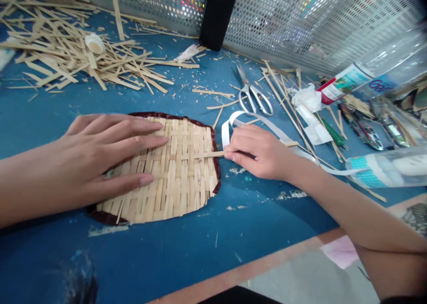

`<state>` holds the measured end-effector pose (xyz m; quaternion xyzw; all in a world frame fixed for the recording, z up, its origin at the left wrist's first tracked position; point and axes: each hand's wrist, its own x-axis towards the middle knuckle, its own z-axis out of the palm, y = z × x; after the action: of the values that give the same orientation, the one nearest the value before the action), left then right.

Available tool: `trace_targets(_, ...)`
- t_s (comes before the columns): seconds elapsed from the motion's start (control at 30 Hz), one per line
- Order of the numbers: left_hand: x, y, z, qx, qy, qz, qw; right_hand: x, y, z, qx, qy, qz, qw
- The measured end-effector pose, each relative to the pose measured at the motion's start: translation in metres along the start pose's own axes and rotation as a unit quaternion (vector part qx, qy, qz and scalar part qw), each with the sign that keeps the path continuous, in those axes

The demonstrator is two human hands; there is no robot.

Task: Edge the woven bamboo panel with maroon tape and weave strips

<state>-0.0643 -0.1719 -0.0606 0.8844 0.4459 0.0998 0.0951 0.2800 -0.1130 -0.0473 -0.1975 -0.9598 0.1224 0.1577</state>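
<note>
A woven bamboo mat (180,175) with a rounded outline lies flat on the blue table. Dark brown edging (216,162) runs along part of its rim; the lower right edge shows bare strip ends. My left hand (116,144) rests on the mat's left side, fingers spread and stretched out. To the right of the mat, my right hand (256,150) is closed around a thin bamboo strip (210,154), whose far end lies over the weave. A loop of white ribbon (225,133) curls behind and beside my right hand.
Cut bamboo strips (66,50) are heaped at the back left. Scissors (251,93) lie behind my right hand. At the right are crumpled tissue (308,113), a large plastic bottle (367,75) and a smaller clear bottle (390,166). A perforated metal panel (283,24) borders the back.
</note>
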Motion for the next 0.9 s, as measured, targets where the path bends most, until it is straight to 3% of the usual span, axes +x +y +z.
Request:
trace_targets(0.2, -0.002, -0.007, 0.006, 0.024, 0.013, 0.017, 0.999, -0.002, 0.006, 0.000, 0.050, -0.013, -0.015, 0.999)
trace_targets(0.57, -0.006, -0.022, 0.013, 0.036, 0.010, 0.012, 0.999, -0.004, 0.007, -0.001, -0.013, -0.028, -0.020, 0.999)
trace_targets(0.77, -0.002, -0.003, 0.006, 0.026, 0.045, 0.022, 0.998, -0.007, -0.005, 0.001, -0.112, -0.008, 0.000, 0.994)
trace_targets(0.9, -0.001, 0.016, 0.002, 0.022, 0.074, 0.049, 0.996, -0.007, -0.014, 0.009, -0.102, -0.082, 0.024, 0.991)
